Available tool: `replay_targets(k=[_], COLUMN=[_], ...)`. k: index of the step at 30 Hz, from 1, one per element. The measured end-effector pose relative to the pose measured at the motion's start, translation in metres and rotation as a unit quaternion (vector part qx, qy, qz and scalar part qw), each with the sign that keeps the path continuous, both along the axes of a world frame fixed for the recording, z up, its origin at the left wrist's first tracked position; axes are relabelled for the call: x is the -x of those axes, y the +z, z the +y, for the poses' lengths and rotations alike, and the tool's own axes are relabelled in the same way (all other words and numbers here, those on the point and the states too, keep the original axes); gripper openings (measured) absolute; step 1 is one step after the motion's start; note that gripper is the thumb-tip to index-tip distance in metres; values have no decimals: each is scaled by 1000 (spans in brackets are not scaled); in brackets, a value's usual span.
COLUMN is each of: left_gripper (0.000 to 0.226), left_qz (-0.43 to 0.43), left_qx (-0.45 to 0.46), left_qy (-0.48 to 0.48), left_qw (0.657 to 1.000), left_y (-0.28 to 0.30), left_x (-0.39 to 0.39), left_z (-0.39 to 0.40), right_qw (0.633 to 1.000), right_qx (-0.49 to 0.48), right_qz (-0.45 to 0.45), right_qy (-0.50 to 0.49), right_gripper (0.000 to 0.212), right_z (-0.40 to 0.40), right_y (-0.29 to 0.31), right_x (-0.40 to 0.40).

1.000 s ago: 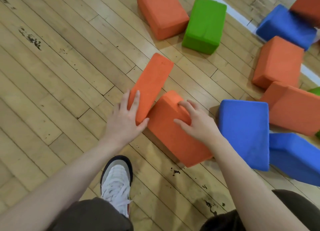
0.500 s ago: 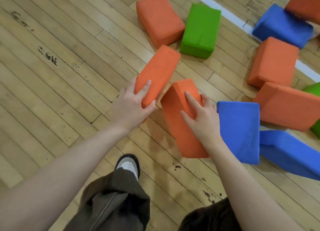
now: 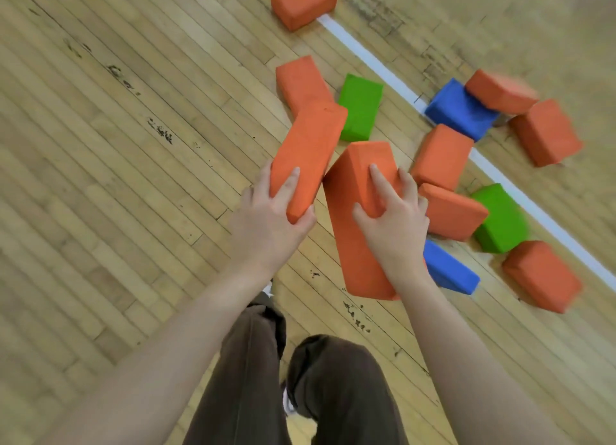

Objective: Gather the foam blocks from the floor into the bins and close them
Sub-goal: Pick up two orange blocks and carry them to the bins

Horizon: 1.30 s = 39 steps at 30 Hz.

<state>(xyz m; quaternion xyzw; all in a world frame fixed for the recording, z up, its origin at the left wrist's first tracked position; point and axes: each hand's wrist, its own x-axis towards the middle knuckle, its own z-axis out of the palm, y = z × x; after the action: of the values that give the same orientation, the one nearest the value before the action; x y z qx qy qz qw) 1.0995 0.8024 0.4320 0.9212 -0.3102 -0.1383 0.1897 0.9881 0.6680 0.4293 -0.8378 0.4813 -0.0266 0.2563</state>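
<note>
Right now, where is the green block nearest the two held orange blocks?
In the head view the green block lies on the wooden floor, above centre, just beyond the orange block held in the left hand, short of the white line.

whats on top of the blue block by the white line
An orange block lies tilted across the far blue block, covering its upper right corner. Whether anything sits beneath that overlap cannot be seen.

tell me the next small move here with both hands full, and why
Probably turn and carry the pair off to look for a bin. The left hand grips one orange block and the right hand grips another orange block, so neither has fingers free for a third. No bin shows in this view, and the other blocks, like the green block, can wait.
</note>
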Motion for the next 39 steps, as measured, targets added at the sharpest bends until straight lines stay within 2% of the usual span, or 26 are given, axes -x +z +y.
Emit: replay_targets(k=[5,10,15,20,24,28,32,35,39], left_gripper=[61,62,60,62,63,63,61,59,56], left_qz=[41,52,35,37,32,50,67,68,45], left_qx=[-18,-20,-26,-37,-37,-17,-13,-12,2], left_qy=[15,10,30,127,237,359,478,575,684], left_qw=[999,998,999,990,970,932,876,815,728], left_y=[104,167,188,195,194,198,210,214,217], left_x=[17,40,66,131,206,277,347,400,475], left_z=[26,51,70,81,96,124,169,211,268], right_qw=[999,998,993,978,951,911,856,801,704], right_qx=[-3,-2,6,14,20,26,25,20,29], right_qz=[45,55,52,44,50,57,64,61,56], right_qy=[2,31,105,206,306,408,512,596,707], right_gripper=[61,62,65,65,65,65,64,62,63], right_z=[21,36,45,41,50,76,124,176,266], right_y=[103,160,177,183,191,198,204,211,213], right_x=[6,23,43,78,111,140,162,176,204])
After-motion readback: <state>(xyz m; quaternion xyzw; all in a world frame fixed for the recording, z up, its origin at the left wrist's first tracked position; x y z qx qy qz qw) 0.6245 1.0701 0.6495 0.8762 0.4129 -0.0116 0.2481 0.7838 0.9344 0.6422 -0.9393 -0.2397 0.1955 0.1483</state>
